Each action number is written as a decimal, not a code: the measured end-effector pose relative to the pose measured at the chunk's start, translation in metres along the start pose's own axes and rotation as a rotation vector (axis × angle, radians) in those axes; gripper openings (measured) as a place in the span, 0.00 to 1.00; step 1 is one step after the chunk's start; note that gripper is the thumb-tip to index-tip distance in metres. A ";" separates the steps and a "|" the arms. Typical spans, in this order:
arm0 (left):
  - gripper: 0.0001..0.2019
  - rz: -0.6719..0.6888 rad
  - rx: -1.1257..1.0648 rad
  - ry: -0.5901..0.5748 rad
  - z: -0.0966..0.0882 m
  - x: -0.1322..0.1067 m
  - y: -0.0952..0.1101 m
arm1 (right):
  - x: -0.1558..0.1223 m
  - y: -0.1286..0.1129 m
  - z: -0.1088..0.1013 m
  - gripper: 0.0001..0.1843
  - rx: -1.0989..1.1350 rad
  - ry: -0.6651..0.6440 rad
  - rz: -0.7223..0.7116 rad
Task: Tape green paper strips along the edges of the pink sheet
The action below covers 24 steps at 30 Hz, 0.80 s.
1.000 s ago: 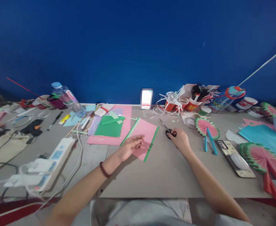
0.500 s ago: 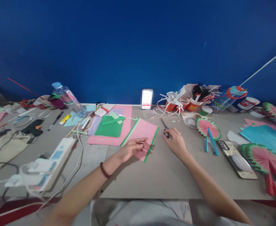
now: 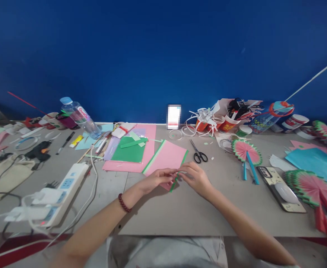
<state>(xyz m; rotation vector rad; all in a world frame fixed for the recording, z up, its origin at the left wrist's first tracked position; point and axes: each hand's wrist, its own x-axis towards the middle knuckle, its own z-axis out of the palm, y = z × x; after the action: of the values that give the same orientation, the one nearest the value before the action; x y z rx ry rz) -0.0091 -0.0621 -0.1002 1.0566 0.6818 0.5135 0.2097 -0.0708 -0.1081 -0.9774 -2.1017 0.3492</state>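
The left hand (image 3: 154,179) and right hand (image 3: 197,179) pinch the pink sheet (image 3: 167,156) by its near corner, mid-bench (image 3: 202,212), scissors (image 3: 199,155) lying just beyond.

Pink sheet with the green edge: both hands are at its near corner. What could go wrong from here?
1. The left hand and right hand pinch the pink sheet at one corner only; the rest lies loose and may skew or crease.
2. The green strip along its edge might tear under a pull.
3. The scissors lie just beyond; a swung sheet could knock them.
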 end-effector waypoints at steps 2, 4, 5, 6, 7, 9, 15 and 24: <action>0.22 0.012 0.014 -0.006 0.000 0.000 -0.001 | 0.001 -0.001 0.000 0.08 -0.016 0.010 -0.022; 0.21 0.023 0.019 -0.008 0.001 0.000 -0.001 | 0.001 -0.001 0.000 0.08 -0.023 0.012 -0.029; 0.21 0.027 0.019 -0.007 0.001 0.000 0.000 | 0.001 -0.002 0.000 0.08 -0.024 0.009 -0.025; 0.21 0.028 0.016 -0.006 0.001 0.000 0.000 | 0.001 -0.002 0.001 0.09 -0.023 0.004 -0.016; 0.21 0.025 0.010 -0.002 0.001 0.000 -0.001 | 0.001 -0.001 0.001 0.09 -0.020 -0.002 -0.006; 0.22 0.015 -0.004 0.019 0.001 0.000 -0.001 | 0.000 -0.001 0.001 0.09 -0.001 -0.004 0.017; 0.23 0.109 0.125 0.175 0.003 0.001 0.001 | 0.000 0.003 0.002 0.06 0.124 0.079 0.183; 0.13 0.498 1.113 0.145 0.014 -0.004 -0.007 | -0.006 0.024 0.019 0.11 0.250 0.154 0.520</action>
<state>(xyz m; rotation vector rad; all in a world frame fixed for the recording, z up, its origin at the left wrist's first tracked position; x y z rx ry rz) -0.0012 -0.0760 -0.1007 2.2870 0.8497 0.6476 0.2107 -0.0578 -0.1365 -1.3415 -1.5970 0.7517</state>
